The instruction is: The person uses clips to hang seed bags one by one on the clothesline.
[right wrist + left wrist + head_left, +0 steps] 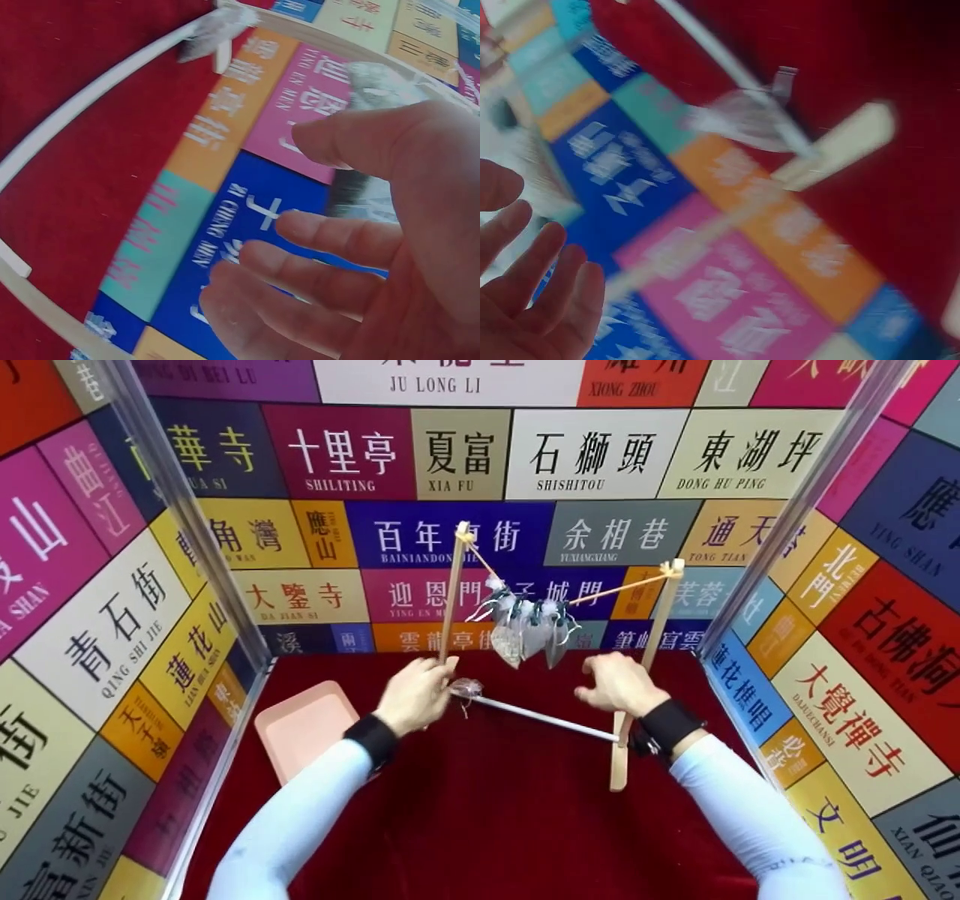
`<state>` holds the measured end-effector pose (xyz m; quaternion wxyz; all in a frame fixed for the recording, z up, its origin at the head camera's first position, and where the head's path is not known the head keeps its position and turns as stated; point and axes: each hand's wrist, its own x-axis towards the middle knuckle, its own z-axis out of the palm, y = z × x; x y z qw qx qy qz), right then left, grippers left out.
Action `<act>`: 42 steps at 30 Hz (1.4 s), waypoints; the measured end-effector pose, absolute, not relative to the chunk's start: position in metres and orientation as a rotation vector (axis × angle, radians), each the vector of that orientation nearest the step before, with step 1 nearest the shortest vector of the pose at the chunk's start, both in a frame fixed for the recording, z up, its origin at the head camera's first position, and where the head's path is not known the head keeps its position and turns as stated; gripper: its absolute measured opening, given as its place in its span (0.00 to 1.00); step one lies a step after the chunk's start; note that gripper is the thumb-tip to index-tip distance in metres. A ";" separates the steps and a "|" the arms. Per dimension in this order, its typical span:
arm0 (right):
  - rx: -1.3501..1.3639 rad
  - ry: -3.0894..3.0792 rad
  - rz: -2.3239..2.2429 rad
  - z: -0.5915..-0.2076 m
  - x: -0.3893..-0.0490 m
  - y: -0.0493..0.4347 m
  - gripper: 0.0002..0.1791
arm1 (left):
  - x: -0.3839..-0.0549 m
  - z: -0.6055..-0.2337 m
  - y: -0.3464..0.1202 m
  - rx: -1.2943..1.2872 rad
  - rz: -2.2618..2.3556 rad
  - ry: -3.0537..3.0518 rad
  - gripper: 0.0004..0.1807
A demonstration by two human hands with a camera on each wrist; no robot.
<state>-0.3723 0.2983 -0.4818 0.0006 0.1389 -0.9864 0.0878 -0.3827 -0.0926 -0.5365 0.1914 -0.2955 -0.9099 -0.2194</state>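
Several small whitish drawstring pouches [529, 634] with dark green ties hang bunched on a tan cord [619, 587]. The cord runs between the tops of two upright wooden posts, a left post [453, 592] and a right post [660, 615]. Beside the left post is my left hand [418, 695]; in the left wrist view its fingers [544, 270] are spread and hold nothing. My right hand [619, 684] hovers just left of the right post, fingers loosely bent around air. Low between the posts runs a white rod [551, 718], with a crumpled clear bag [466, 688] at its left end.
A pink square tray [307, 727] lies on the red cloth [480, 825] at left, partly behind my left forearm. Walls of coloured panels with printed characters [581, 454] enclose the back and sides, with clear corner strips [780, 502].
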 end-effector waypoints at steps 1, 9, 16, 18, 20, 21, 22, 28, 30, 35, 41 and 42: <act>0.422 -3.097 0.281 -0.487 -0.371 0.300 0.29 | -0.384 -0.544 -0.103 -0.783 -0.633 -2.579 0.12; 0.388 -3.082 0.334 -0.524 -0.362 0.303 0.32 | -0.387 -0.602 -0.190 -0.350 -0.652 -2.784 0.12; 0.363 -3.059 0.348 -0.538 -0.358 0.304 0.30 | -0.379 -0.636 -0.231 -0.134 -0.699 -2.948 0.16; 0.361 -3.064 0.349 -0.540 -0.356 0.304 0.30 | -0.374 -0.641 -0.235 -0.088 -0.716 -2.981 0.17; 0.354 -3.077 0.351 -0.542 -0.355 0.305 0.30 | -0.370 -0.648 -0.238 -0.054 -0.723 -3.014 0.18; 0.351 -3.086 0.350 -0.543 -0.355 0.305 0.30 | -0.368 -0.651 -0.238 -0.040 -0.734 -3.034 0.18; 0.349 -3.095 0.351 -0.544 -0.354 0.305 0.30 | -0.366 -0.654 -0.238 -0.028 -0.743 -3.052 0.18; 0.355 -3.122 0.358 -0.553 -0.351 0.302 0.28 | -0.355 -0.676 -0.224 -0.037 -0.769 -3.148 0.18; 0.356 -3.130 0.360 -0.555 -0.351 0.300 0.29 | -0.352 -0.681 -0.218 -0.094 -0.764 -3.155 0.14; 0.338 -3.161 0.370 -0.558 -0.349 0.296 0.29 | -0.357 -0.694 -0.219 -0.136 -0.781 -3.133 0.09; 0.349 -3.165 0.349 -0.561 -0.348 0.296 0.29 | -0.385 -0.739 -0.237 -0.066 -0.693 -3.167 0.18; 0.353 -3.161 0.345 -0.561 -0.349 0.297 0.28 | -0.390 -0.746 -0.239 -0.059 -0.687 -3.167 0.18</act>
